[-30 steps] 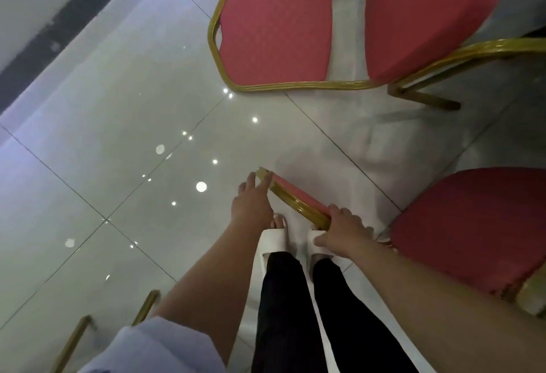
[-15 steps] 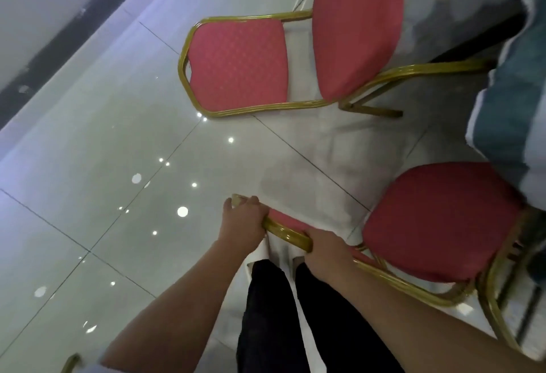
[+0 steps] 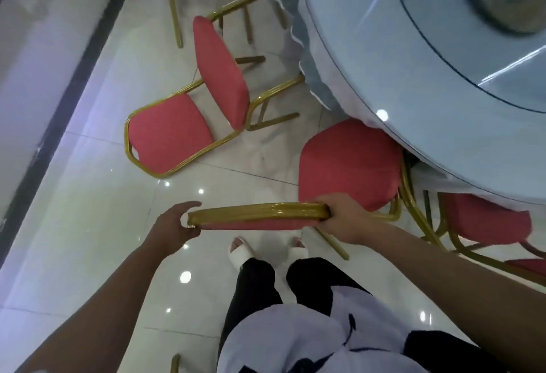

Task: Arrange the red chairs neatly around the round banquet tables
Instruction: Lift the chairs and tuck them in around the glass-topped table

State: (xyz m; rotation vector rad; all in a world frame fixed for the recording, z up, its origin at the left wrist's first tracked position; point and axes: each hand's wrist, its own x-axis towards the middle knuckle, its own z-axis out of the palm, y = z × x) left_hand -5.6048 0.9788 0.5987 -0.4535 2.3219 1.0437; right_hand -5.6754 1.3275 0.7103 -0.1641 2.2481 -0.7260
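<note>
I stand behind a red chair with a gold frame, its backrest top (image 3: pixel 257 216) right below me and its seat (image 3: pixel 348 162) pushed partly under the round banquet table (image 3: pixel 428 77). My left hand (image 3: pixel 174 225) grips the left end of the backrest. My right hand (image 3: pixel 339 216) grips the right end. A second red chair (image 3: pixel 189 118) stands to the left, turned sideways and apart from the table. A third red chair (image 3: pixel 484 222) sits at the table on the right, partly hidden under the cloth.
The table carries a white cloth and a glass turntable (image 3: pixel 472 32). More gold chair legs (image 3: pixel 171 3) stand at the top. A wall with a dark skirting (image 3: pixel 59 106) runs along the left. Glossy tiled floor (image 3: pixel 103 254) lies between wall and chairs.
The view has swung toward the table. The held chair's seat has gone in under the table edge, and my hands have spread to the two ends of the backrest.
</note>
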